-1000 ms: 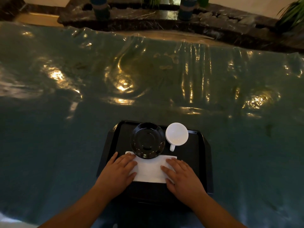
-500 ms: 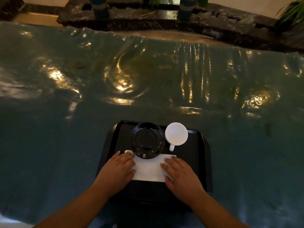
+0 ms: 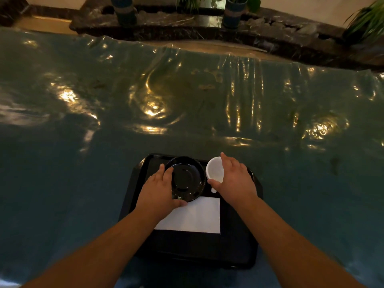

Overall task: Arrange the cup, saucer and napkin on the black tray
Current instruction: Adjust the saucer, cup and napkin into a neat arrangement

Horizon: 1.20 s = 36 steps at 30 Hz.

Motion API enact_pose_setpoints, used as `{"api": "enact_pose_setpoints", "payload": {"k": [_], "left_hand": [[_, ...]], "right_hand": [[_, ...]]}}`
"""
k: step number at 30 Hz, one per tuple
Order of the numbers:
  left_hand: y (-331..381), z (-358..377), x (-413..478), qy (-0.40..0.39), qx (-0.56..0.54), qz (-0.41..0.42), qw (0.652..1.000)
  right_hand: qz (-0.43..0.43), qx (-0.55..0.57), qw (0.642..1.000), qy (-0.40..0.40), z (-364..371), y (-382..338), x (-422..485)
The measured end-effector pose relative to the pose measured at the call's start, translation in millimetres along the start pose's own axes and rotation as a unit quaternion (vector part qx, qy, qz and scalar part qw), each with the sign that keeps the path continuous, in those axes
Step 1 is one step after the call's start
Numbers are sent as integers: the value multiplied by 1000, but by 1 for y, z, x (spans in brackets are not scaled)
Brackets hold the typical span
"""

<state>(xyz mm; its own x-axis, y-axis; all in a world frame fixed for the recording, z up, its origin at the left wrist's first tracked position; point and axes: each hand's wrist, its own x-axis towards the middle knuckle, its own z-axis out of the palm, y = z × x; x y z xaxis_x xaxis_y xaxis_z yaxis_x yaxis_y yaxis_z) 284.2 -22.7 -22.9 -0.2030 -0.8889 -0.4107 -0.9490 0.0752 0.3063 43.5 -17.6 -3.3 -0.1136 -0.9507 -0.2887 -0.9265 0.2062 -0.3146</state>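
Observation:
A black tray lies on the table close in front of me. On its far half sits a glossy black saucer, and a white cup stands right of it. A white napkin lies flat on the tray's near half, its far edge under the saucer. My left hand wraps the saucer's left and near rim, thumb under the front edge. My right hand curls around the cup's right side, thumb at the near rim, covering part of it.
The table is covered by a wrinkled teal cloth under shiny plastic. Beyond its far edge runs a dark stone ledge with potted plants.
Both hands left the napkin and moved forward. The left one now grips the saucer and the right one the cup. The napkin stays flat on the tray.

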Motion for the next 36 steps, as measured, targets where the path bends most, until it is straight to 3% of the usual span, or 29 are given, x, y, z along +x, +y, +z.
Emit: {"api": "enact_pose_setpoints", "payload": {"k": [22, 25, 28, 30, 33, 36], "left_hand": [[-6, -5, 8, -25, 7, 45, 999], [-20, 2, -7, 11, -11, 65, 998], [-48, 15, -27, 134, 10, 155, 979], [-67, 28, -37, 152, 46, 207, 965], [-87, 47, -41, 131, 97, 233, 959], [-90, 54, -41, 140, 110, 221, 959]], "right_hand": [[-25, 4, 999, -39, -6, 10, -1], [-64, 12, 997, 50, -3, 7, -22], [-221, 25, 959, 174, 19, 10, -54], [-287, 6, 948, 139, 40, 16, -73], [-271, -62, 959, 57, 70, 31, -88], [-254, -114, 960, 22, 81, 41, -91]]}}
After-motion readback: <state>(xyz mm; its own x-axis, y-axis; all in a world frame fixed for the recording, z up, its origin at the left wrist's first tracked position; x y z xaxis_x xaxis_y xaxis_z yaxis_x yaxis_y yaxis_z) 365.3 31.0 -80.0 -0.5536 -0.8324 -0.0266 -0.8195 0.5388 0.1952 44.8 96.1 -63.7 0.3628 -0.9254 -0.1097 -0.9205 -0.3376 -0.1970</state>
